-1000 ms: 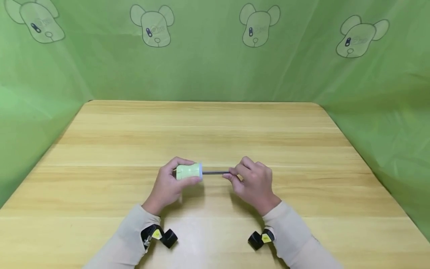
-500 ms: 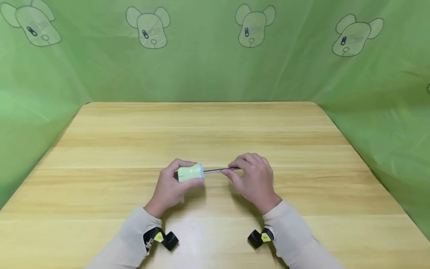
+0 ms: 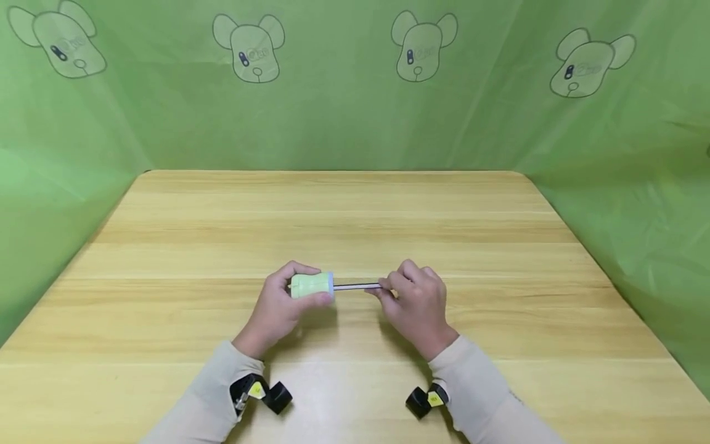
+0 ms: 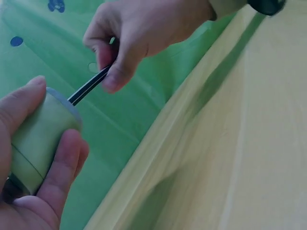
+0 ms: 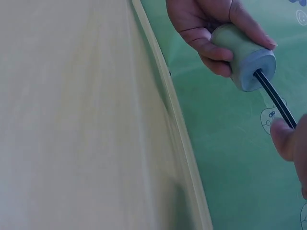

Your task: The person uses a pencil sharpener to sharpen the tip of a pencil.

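A screwdriver with a stubby pale green handle, a light blue collar and a thin metal shaft is held level over the table, shaft pointing right. My left hand grips the handle, thumb on the near side and fingers on the far side. In the left wrist view, the dark butt of the handle shows by the palm. My right hand pinches the shaft near its far end between thumb and curled forefinger, hiding the tip. The right wrist view shows the shaft running from the blue collar to the right thumb.
Beneath both hands lies a wood-grain table. Green cloth printed with mouse heads hangs behind it and along both sides. Black wrist cameras stick out from the beige sleeves near the front.
Half a second ago the right fingers lay straighter along a slightly tilted shaft, its end showing beyond them. Now they are curled again and the shaft is level. The left hand has barely moved.
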Demonstrator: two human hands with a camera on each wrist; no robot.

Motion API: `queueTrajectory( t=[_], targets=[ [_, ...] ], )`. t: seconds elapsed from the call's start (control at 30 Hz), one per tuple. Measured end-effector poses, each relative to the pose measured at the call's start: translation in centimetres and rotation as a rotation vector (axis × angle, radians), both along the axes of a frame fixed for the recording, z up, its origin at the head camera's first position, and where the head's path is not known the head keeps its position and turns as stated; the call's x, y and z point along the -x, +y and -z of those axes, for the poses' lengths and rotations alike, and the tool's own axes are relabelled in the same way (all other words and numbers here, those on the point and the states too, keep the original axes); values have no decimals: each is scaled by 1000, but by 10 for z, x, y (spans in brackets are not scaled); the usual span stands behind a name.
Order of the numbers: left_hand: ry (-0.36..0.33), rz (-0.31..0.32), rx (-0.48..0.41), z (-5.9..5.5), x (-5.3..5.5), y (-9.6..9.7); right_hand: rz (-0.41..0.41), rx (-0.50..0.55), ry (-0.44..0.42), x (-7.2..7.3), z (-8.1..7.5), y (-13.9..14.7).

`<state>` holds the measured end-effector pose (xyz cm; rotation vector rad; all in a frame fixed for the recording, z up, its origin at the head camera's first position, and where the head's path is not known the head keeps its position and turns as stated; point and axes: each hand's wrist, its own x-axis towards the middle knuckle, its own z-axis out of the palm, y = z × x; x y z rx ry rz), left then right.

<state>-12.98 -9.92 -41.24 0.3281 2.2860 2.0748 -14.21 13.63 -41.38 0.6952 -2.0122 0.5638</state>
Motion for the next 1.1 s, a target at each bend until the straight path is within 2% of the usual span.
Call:
queueTrajectory(
  t=[0.13,0.2,0.27,0.37,0.47,0.67,0.77,0.83,0.9,1.0,1.1],
  targets=[
    [-8,16,3,-2,1,-2,-41,-50,21,1,-3,3],
    [-5,30,23,-2,1,-3,-64,-77,-19,0,-4,5],
    [-1,44,44,-1,1,-3,-86,-97,-98,-1,-5,7],
    [17,62,81,0,1,-3,-126,-96,-332,-5,-8,8],
    [77,88,108,1,0,-2,-163,-44,-596,-7,-10,9],
    [315,141,135,4,3,2,-274,68,-999,-6,-18,17],
    [401,150,148,5,3,3,-291,105,-1135,-4,-21,20],
    [393,131,153,5,2,3,-249,94,-1087,-3,-20,19],
    [341,82,157,5,1,4,-171,46,-928,-3,-17,16],
    [217,7,133,4,-2,3,-43,-19,-655,-2,-11,9],
    [109,-44,94,3,-3,2,3,-21,-484,-2,-6,6]
  ],
)
